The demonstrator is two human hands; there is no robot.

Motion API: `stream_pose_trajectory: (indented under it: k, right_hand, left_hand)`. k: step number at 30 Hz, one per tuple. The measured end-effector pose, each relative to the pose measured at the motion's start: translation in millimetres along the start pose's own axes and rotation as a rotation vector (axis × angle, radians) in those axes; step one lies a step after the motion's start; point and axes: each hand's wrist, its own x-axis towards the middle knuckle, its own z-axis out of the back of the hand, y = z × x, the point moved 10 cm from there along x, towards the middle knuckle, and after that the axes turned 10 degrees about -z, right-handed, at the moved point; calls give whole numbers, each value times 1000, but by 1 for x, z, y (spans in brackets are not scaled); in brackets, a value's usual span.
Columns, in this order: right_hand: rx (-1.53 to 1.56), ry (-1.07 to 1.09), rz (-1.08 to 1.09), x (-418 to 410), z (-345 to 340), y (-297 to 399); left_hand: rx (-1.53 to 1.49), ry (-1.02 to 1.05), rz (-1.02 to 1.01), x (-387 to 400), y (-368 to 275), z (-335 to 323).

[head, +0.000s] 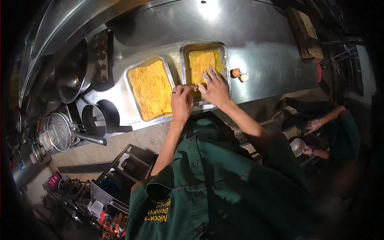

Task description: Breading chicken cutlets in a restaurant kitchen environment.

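Note:
A crumb-coated piece of food [205, 61] lies in yellow liquid, apparently beaten egg, inside a rectangular metal tray [183, 64]. My right hand [216, 90] rests on the near part of this piece, fingers spread, with whitish coating on the fingertips. My left hand [182, 100] is over the near left corner of that tray, fingers bent. Its fingertips reach towards my right thumb; whether they pinch anything is unclear. Left of it stands a second metal tray filled with yellow-orange breadcrumbs [150, 90]. Cracked eggshells [240, 75] sit just right of the egg tray.
A black-handled pot [95, 120], a wire strainer [59, 132] and a large metal bowl [72, 72] stand at the left. A cardboard box [306, 36] lies at the steel counter's [258, 27] far right. Behind on the right, another person [342, 135] holds a bowl [297, 147].

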Motion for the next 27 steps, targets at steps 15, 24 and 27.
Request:
stream_pose_trajectory:
  k: [15,24,27]
  right_hand:
    - [-320,219,44,103,39,-1]
    - [-117,372,39,104,46,0]
    - [-191,438,27,98,33,-14]
  left_hand:
    - [56,-9,-88,0,-5,-2]
    - [72,-22,-18,-1,-4,2]
    - [104,-20,-6,1,-5,1]
